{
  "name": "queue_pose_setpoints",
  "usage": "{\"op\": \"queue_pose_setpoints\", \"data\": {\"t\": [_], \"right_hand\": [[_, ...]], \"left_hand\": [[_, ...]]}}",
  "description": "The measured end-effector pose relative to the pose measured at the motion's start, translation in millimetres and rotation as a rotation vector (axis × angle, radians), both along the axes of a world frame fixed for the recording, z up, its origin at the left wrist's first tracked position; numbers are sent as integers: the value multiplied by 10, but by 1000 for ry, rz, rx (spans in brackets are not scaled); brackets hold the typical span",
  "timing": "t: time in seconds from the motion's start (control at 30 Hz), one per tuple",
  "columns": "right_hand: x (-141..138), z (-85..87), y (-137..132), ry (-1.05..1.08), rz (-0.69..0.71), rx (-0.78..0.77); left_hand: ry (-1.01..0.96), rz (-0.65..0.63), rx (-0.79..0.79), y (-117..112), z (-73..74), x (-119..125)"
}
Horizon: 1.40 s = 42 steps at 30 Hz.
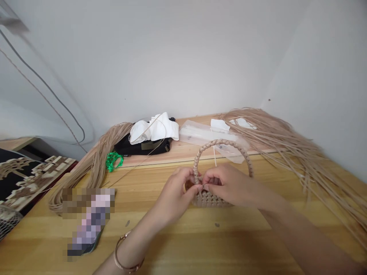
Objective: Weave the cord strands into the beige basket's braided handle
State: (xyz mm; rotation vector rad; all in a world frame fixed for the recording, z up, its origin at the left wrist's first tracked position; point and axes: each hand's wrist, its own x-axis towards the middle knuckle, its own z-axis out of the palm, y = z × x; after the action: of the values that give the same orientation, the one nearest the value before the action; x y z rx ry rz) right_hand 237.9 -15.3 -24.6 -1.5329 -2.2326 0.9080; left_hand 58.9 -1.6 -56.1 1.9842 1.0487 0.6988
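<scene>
Centrally, woven basket (210,199), inside hidden, left hand (176,193), right hand (228,183) pinching rim

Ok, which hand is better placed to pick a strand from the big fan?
Probably the right hand: the fan of strands lies just beside its forearm, while the left hand sits farther off, across the woven basket.
</scene>
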Motion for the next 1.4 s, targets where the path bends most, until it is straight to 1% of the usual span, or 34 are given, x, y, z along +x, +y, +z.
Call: {"op": "queue_pose_setpoints", "data": {"t": [0.13,0.2,0.23,0.27,0.3,0.33,0.37,0.4,0.43,0.5,0.57,0.67,0.77,0.83,0.97,1.0,1.07,1.13,1.2,1.33,1.4], "right_hand": [[-118,52,-194,-71,-122,89],[-133,83,-348,-118,-202,188],[-114,98,-423,-126,-240,271],[-78,114,-487,-88,-267,479],[-26,129,-534,-53,-383,719],[37,146,-560,-75,-501,916],[104,164,-563,-159,-574,1028],[169,183,-547,-247,-606,1091],[226,204,-518,-279,-579,1141],[303,255,-447,-268,-396,1057],[318,320,-391,-240,-262,1008],[235,421,-357,-219,-138,903],[62,467,-339,-188,-48,790],[-74,461,-321,-177,-19,767],[-310,432,-293,-173,-1,777],[-353,430,-291,-170,3,779],[-417,433,-292,-167,15,782],[-461,433,-295,-174,25,797],[-494,425,-296,-195,30,848],[-539,412,-300,-238,20,958],[-542,426,-301,-246,11,936]], "left_hand": [[-72,21,21,-3,-65,3],[-94,31,13,-5,-99,-3],[-101,40,13,-6,-118,-8],[-105,45,16,-7,-137,-12],[-108,45,24,-10,-155,-16],[-111,40,37,-16,-170,-19],[-114,33,53,-27,-181,-20],[-111,25,68,-43,-187,-22],[-104,16,81,-66,-186,-25],[-81,0,100,-132,-165,-47],[-62,-7,105,-217,-130,-107],[-73,13,114,-356,-86,-283],[-121,37,170,-499,-85,-505],[-155,56,198,-598,-94,-625],[-177,196,151,-769,-103,-744],[-182,211,141,-796,-108,-759],[-185,207,114,-827,-131,-783],[-178,166,69,-834,-172,-804],[-179,133,26,-832,-219,-817],[-221,125,-12,-836,-272,-818],[-244,118,-4,-840,-270,-817]]}}
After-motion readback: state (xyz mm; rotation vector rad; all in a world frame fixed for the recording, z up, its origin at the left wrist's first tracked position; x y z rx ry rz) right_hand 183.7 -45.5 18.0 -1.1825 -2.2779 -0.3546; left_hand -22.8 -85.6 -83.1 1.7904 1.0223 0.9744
